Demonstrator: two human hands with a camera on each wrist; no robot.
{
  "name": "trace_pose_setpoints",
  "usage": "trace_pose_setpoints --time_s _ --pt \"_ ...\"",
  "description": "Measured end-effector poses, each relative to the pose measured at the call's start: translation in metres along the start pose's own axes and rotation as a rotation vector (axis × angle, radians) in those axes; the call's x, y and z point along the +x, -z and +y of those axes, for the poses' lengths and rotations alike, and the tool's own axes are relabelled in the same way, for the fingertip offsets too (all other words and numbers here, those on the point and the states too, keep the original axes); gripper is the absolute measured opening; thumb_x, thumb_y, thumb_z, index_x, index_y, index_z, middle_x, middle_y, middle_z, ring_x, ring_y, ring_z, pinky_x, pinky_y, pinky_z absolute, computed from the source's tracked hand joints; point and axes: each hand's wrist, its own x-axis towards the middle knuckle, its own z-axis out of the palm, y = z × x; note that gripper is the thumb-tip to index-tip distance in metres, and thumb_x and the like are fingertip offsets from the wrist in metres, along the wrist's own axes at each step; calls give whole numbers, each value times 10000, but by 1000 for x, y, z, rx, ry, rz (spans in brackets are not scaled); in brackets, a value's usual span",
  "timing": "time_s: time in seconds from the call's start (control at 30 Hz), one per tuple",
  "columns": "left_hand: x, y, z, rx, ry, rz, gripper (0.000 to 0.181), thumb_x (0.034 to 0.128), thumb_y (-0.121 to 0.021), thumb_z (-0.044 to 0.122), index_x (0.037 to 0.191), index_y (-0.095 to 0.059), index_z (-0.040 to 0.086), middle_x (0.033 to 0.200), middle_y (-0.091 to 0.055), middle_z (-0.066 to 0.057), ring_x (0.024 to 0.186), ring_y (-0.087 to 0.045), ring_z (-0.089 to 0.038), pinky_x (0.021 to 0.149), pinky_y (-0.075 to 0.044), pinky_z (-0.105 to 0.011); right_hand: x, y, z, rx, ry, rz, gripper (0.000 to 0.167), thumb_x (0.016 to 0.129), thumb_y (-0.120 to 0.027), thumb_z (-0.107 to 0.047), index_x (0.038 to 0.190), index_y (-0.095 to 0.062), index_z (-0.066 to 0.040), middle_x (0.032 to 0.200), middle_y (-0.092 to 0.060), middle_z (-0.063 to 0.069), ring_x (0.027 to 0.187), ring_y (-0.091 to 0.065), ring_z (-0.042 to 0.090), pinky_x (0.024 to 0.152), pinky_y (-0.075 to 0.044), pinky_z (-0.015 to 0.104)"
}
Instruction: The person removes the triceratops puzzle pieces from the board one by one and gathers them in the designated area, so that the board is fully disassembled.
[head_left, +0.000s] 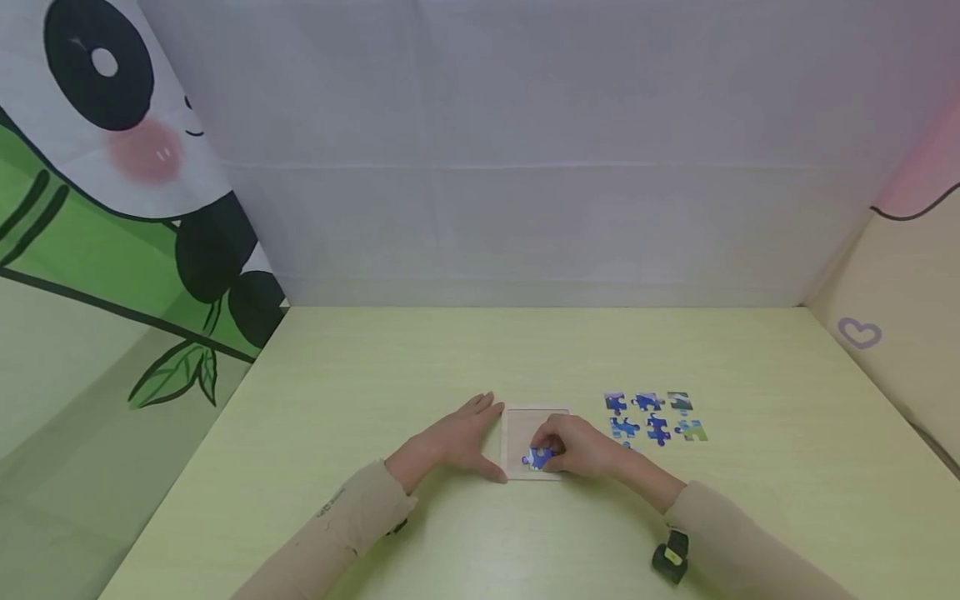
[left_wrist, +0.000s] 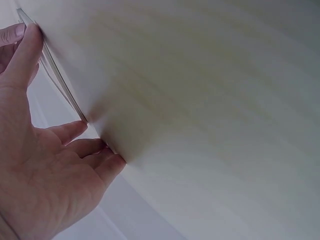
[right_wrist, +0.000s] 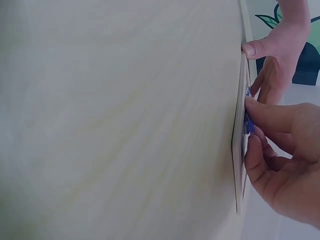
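Note:
A shallow square wooden puzzle frame (head_left: 536, 407) lies on the table between the hands. The left hand (head_left: 468, 437) has its fingers spread, with the thumb and fingertips touching the frame's left edge. Inside the frame, near its lower part, is a blue jigsaw puzzle piece (head_left: 538, 457). The right hand (head_left: 581, 446) pinches this piece between thumb and fingers and covers some of it. From the right wrist view, the piece (right_wrist: 249, 125) shows low over the frame (right_wrist: 239, 150), under the fingertips; whether it lies flat is hard to tell.
Right of the frame, several loose jigsaw pieces (head_left: 657, 429) lie spread in rows, the nearest partly hidden by the right hand. A pale wooden-looking table (head_left: 375, 358) carries everything. A plain light cloth (head_left: 480, 225) stands behind, with printed cloth at the left.

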Motion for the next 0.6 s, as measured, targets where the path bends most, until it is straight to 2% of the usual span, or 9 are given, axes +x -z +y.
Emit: trace_pose_setpoints --time_s 0.23,0.4,0.6 --pt "0 1 1 -3 5 -3 1059 637 -734 566 1437 -237 80 1504 -138 -138 1379 -111 -277 1082 -248 -436 -1 -1 -3 -20 -17 31 216 740 -718 -13 939 -639 -40 865 -593 -5 777 -520 123 701 -477 230" --pt "0 2 1 -9 2 -5 1053 638 -737 559 1434 -245 76 1501 -142 -148 1378 -112 -286 1084 -240 -441 -3 0 -3 3 5 39 211 734 -717 3 925 -639 -45 841 -597 -9 749 -512 113 673 -475 212" --pt "1 1 1 0 4 0 1053 636 -739 558 1433 -248 74 1501 -144 -146 1378 -115 -281 1084 -243 -435 -3 2 0 36 22 23 172 794 -644 26 938 -656 -66 880 -625 -17 771 -528 108 690 -478 209"
